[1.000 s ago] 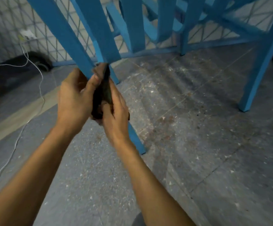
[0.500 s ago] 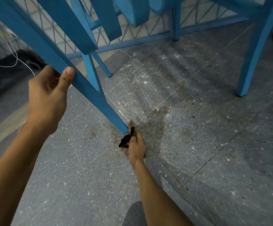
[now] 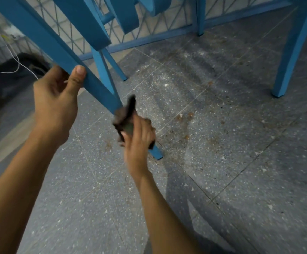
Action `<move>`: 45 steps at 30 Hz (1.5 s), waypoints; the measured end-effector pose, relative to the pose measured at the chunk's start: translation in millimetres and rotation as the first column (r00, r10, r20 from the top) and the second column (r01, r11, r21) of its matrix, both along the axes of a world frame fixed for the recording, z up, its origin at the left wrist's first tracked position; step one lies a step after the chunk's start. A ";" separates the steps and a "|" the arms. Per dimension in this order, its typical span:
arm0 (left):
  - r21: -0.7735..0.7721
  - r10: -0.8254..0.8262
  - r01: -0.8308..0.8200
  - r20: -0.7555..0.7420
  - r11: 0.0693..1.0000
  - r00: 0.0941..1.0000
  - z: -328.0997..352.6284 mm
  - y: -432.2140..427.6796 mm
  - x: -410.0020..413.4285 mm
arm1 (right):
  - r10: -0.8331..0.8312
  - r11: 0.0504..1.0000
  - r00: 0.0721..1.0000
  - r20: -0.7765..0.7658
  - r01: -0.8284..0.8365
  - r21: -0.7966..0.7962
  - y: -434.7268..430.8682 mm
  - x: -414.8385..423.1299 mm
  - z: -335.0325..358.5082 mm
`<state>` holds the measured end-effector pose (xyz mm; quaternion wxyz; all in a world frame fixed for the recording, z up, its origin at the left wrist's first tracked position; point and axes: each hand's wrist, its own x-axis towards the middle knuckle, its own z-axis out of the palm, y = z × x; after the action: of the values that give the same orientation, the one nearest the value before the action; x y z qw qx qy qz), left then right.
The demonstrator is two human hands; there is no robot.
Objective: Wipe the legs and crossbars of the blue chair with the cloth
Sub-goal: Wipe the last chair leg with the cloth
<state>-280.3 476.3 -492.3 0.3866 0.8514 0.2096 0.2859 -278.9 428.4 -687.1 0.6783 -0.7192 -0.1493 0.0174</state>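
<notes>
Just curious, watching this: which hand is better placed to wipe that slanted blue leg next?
The right hand: it grips the dark cloth against the leg. The left hand holds the leg higher up, without cloth.

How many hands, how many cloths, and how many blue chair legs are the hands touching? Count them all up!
Hands: 2, the left hand and the right hand
Cloth: 1, the dark cloth in the right hand
Blue chair leg being touched: 1, the blue chair leg that both hands are on
Total: 4
</notes>
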 end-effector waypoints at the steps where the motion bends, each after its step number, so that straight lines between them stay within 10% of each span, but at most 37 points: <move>1: -0.005 -0.001 0.001 0.009 1.000 1.000 -0.3 0.3 1.0 | -0.035 0.995 0.998 -0.051 0.030 -0.096 -3.2 -4.3 -24.6; 9: -0.002 -0.022 0.022 0.045 1.000 0.999 -5.6 3.6 2.0 | -0.045 0.899 0.828 -0.558 -0.210 -0.384 -13.0 12.3 -56.4; 16: 0.004 -0.037 0.037 0.041 0.999 0.999 -3.5 5.8 3.1 | -0.012 0.994 0.995 -0.102 0.001 -0.113 17.0 19.8 64.7; 20: 0.023 -0.032 0.032 0.033 0.999 0.999 -6.0 7.7 3.6 | -0.067 0.992 0.997 0.036 0.071 -0.102 15.8 12.8 23.6; 26: 0.029 -0.033 0.031 0.047 0.999 0.998 -6.5 10.7 3.3 | 0.046 0.955 0.943 -0.330 -0.138 -0.261 -23.5 -3.3 -95.0; 32: 0.006 -0.029 0.029 0.054 1.000 0.998 -7.9 11.9 0.0 | -0.079 0.957 0.940 -0.333 -0.022 -0.291 -27.5 -3.3 -70.5; 38: -0.023 -0.052 0.054 0.076 0.998 0.996 -10.2 12.9 2.0 | 0.198 0.980 0.969 -0.147 -0.197 0.021 -11.7 29.9 5.5; 45: -0.041 -0.064 0.066 0.045 0.997 0.997 -11.3 15.8 0.3 | 0.382 0.915 0.756 -0.532 -0.390 0.102 -38.4 24.9 -48.4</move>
<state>-280.0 492.1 -503.6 0.4184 0.8429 0.1792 0.2870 -254.0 390.0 -735.5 0.6685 -0.6434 -0.0964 0.3603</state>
